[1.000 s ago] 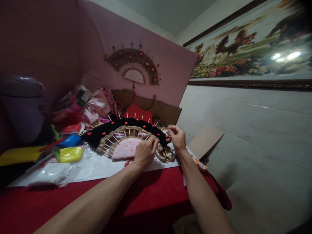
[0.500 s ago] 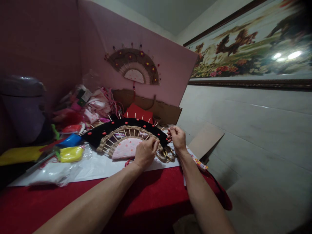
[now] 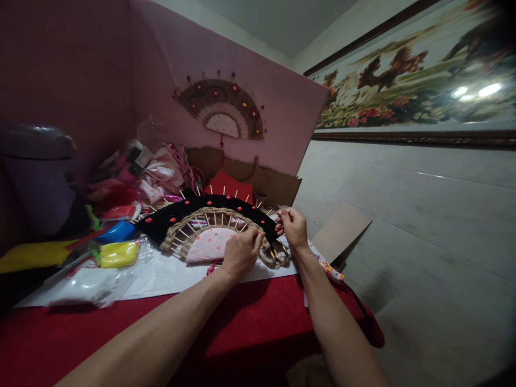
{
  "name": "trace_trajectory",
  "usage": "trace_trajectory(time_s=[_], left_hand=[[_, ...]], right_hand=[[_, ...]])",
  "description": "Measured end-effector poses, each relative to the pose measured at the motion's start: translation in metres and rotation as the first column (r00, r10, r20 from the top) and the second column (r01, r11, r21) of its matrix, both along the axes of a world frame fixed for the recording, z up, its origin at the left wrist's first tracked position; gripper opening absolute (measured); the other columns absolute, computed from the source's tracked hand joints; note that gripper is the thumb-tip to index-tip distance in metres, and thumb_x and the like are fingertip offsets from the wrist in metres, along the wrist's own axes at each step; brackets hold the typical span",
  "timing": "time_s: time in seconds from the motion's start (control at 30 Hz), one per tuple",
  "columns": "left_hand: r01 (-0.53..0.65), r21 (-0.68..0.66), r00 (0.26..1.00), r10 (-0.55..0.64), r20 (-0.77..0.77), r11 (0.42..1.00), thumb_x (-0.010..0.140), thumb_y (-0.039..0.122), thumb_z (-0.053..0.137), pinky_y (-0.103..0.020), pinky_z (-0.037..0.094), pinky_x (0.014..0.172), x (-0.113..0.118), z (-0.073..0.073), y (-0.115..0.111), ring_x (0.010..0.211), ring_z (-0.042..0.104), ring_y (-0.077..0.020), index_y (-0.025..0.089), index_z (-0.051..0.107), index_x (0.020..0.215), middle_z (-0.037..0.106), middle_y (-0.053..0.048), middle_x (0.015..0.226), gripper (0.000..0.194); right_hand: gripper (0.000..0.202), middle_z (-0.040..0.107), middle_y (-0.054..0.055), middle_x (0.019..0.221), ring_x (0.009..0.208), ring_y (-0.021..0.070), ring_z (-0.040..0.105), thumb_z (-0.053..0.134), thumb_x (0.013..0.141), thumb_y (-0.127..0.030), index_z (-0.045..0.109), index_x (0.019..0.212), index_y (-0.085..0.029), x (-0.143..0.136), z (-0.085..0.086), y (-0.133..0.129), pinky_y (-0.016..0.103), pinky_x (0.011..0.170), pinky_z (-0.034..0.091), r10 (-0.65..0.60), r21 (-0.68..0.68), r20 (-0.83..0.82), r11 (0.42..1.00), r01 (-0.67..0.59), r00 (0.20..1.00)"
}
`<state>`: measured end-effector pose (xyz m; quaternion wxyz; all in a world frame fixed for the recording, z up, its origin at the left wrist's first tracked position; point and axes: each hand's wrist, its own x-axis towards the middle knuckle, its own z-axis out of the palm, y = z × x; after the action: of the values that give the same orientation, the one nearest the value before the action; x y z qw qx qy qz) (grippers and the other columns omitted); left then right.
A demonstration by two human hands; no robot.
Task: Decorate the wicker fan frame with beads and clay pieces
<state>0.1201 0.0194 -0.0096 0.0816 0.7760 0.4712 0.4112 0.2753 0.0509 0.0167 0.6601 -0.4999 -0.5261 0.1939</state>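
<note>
A half-round handmade fan leans on the table, with a black band dotted with red pieces, a woven cord arc, pale sticks and a pink patterned cloth centre. My left hand is closed in front of its lower right part, covering some sticks and cloth; whatever its fingers hold is hidden. At the fan's right tip my right hand is closed in a pinch, and the thing between its fingertips is too small to make out. Scissors with gold-coloured handles lie below, between the hands.
Bags of yellow, blue and white material lie left. Pink ribbons are heaped behind, near a lidded bin. Another fan hangs on the pink board. Red cloth covers the table; a board leans right.
Both hands and the fan keep nearly the same place and pose. Only a very slight shift of the whole view shows.
</note>
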Motion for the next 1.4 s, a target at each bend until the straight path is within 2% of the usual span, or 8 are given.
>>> trace_trajectory(time_s=[0.1,0.27,0.43,0.6,0.73,0.9,1.13,1.4], left_hand=[[0.001,-0.007,1.0,-0.001,0.002,1.0,0.09,0.037,0.041,-0.025,0.034,0.059,0.0,-0.001,0.0,0.065,0.061,-0.0162,0.021,0.059,0.08,0.066,-0.003,0.07,0.026],[0.011,-0.005,1.0,-0.011,0.007,1.0,0.09,0.037,0.041,-0.025,0.034,0.059,0.0,0.0,0.0,0.064,0.06,-0.0163,0.021,0.06,0.08,0.066,-0.002,0.069,0.027],[0.009,-0.001,1.0,-0.009,0.003,1.0,0.09,0.037,0.04,-0.025,0.034,0.059,0.0,0.0,-0.001,0.064,0.06,-0.0165,0.021,0.061,0.08,0.066,-0.003,0.069,0.027],[0.008,-0.016,1.0,-0.008,-0.005,1.0,0.09,0.038,0.04,-0.025,0.034,0.059,0.0,0.0,-0.001,0.063,0.059,-0.0159,0.021,0.061,0.08,0.066,-0.003,0.069,0.028],[0.008,-0.004,1.0,-0.008,-0.001,1.0,0.09,0.038,0.04,-0.025,0.033,0.059,0.0,-0.001,-0.001,0.062,0.059,-0.016,0.021,0.06,0.079,0.065,-0.003,0.068,0.029],[0.012,0.015,1.0,-0.012,-0.003,1.0,0.09,0.038,0.04,-0.025,0.033,0.059,0.0,-0.002,0.0,0.063,0.059,-0.0165,0.021,0.06,0.079,0.066,-0.003,0.069,0.028],[0.011,0.014,0.999,-0.011,-0.038,1.0,0.09,0.037,0.04,-0.026,0.03,0.058,0.0,-0.003,0.001,0.065,0.061,-0.0172,0.021,0.06,0.078,0.067,-0.004,0.07,0.028],[0.013,0.0,0.999,-0.013,-0.051,1.0,0.09,0.037,0.041,-0.025,0.03,0.057,0.0,-0.001,0.002,0.065,0.062,-0.0171,0.021,0.061,0.078,0.068,-0.004,0.07,0.029]], right_hand=[[0.036,0.055,-0.002,0.055,0.04,0.0086,0.05,0.057,0.072,-0.052,0.056,0.071,-0.017,-0.002,0.001,-0.002,0.018,0.031,0.04,0.019,-0.02,-0.001,1.0,-0.019,1.0],[0.031,0.055,-0.004,0.055,0.041,0.0103,0.05,0.071,0.06,-0.041,0.051,0.071,-0.019,-0.004,0.002,-0.003,0.02,0.031,0.042,0.011,0.006,0.014,1.0,-0.011,1.0],[0.023,0.054,-0.003,0.059,0.044,0.0109,0.052,0.065,0.064,-0.034,0.051,0.074,-0.019,-0.003,-0.001,-0.001,0.021,0.032,0.045,0.004,0.033,0.026,0.999,-0.005,1.0],[0.024,0.057,-0.001,0.065,0.051,0.011,0.055,0.061,0.067,-0.035,0.055,0.082,-0.017,-0.002,-0.002,0.002,0.019,0.034,0.046,-0.002,0.044,0.023,0.999,0.001,1.0],[0.027,0.055,-0.002,0.059,0.048,0.0108,0.053,0.066,0.065,-0.04,0.057,0.075,-0.017,-0.002,-0.002,0.0,0.02,0.035,0.047,0.007,0.03,0.036,1.0,-0.008,0.999],[0.037,0.053,-0.003,0.054,0.039,0.0078,0.047,0.059,0.07,-0.053,0.058,0.07,-0.016,-0.001,-0.002,0.001,0.02,0.031,0.043,0.034,0.007,-0.016,0.999,-0.034,0.999],[0.025,0.057,-0.003,0.063,0.053,0.0099,0.058,0.069,0.061,-0.033,0.058,0.076,-0.017,0.017,0.004,0.006,0.021,0.044,0.051,0.037,0.007,-0.104,0.999,-0.036,0.994],[0.006,0.057,-0.003,0.047,0.039,0.0098,0.053,0.067,0.057,-0.012,0.063,0.059,-0.014,0.029,0.01,0.01,0.019,0.033,0.043,0.033,-0.245,0.076,0.969,-0.013,0.997]])
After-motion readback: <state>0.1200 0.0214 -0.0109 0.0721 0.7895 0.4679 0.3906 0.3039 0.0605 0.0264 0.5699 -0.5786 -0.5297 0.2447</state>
